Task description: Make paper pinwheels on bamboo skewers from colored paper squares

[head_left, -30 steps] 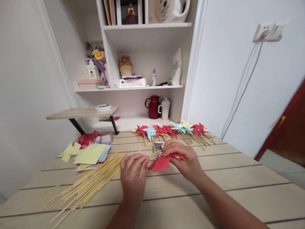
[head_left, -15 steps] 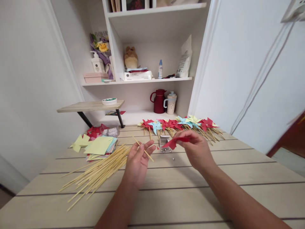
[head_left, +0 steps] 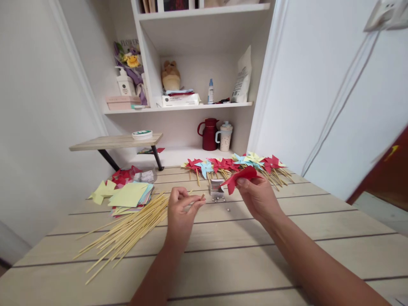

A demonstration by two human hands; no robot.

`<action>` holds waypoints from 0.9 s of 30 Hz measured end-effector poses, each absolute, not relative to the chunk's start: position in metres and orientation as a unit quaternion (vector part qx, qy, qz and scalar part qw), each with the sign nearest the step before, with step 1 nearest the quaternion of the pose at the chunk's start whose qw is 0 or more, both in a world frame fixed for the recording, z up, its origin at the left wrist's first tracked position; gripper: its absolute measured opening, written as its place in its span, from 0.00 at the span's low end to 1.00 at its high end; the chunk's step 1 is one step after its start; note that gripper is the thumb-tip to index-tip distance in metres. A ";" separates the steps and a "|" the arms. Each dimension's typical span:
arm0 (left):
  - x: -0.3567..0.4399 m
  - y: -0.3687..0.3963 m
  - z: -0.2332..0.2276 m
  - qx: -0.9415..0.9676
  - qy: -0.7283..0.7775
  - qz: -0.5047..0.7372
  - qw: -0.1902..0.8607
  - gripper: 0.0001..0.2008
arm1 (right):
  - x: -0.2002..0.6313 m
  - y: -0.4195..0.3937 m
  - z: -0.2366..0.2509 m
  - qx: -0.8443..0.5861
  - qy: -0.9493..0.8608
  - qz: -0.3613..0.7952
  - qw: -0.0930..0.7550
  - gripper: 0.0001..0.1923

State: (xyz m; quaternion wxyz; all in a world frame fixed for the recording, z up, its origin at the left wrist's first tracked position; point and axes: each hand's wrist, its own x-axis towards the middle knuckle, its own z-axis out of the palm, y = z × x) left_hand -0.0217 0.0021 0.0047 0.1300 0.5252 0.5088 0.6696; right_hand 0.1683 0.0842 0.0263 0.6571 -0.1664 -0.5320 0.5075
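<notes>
My left hand (head_left: 182,212) is closed in a pinch on a thin wooden stick (head_left: 203,196); its tip shows at the fingertips, and most of its length is hidden. Between thumb and fingers, my right hand (head_left: 259,197) grips a red paper pinwheel (head_left: 244,173), its blades folded upward. Below and left of that pinwheel stands a small open box (head_left: 216,187). Several tiny silvery pins (head_left: 218,199) lie in front of the box, and one lies apart nearer me. Left of my left hand a loose heap of wooden sticks (head_left: 130,231) is fanned out.
Several finished pinwheels on sticks (head_left: 229,165) lie in a row along the back. A stack of coloured paper (head_left: 129,195) and a yellow folded pinwheel (head_left: 102,192) are at the left. Behind stand a small raised shelf (head_left: 116,141), a red jug (head_left: 209,135) and a cup (head_left: 225,138).
My left hand has turned over, so the stick no longer shows lengthwise across the fingers. The red pinwheel has tilted in my right hand, showing more of its face. The view has shifted slightly.
</notes>
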 end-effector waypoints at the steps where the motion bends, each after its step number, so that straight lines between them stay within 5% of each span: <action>1: -0.021 0.002 0.004 0.539 0.510 0.657 0.132 0.04 | 0.169 0.085 0.027 -0.164 -0.527 0.510 0.660 0.08; 11: -0.017 0.018 -0.014 0.445 0.484 0.644 0.392 0.17 | 0.170 0.083 0.031 -0.157 -0.518 0.530 0.653 0.07; 19: -0.026 0.023 -0.026 0.450 0.482 0.626 0.416 0.09 | 0.171 0.084 0.032 -0.140 -0.498 0.552 0.654 0.07; 23: -0.029 0.024 -0.029 0.410 0.457 0.624 0.484 0.19 | 0.170 0.084 0.033 -0.143 -0.485 0.560 0.657 0.07; 27: -0.029 0.026 -0.021 0.331 0.411 0.658 0.536 0.16 | 0.171 0.085 0.032 -0.143 -0.483 0.574 0.646 0.08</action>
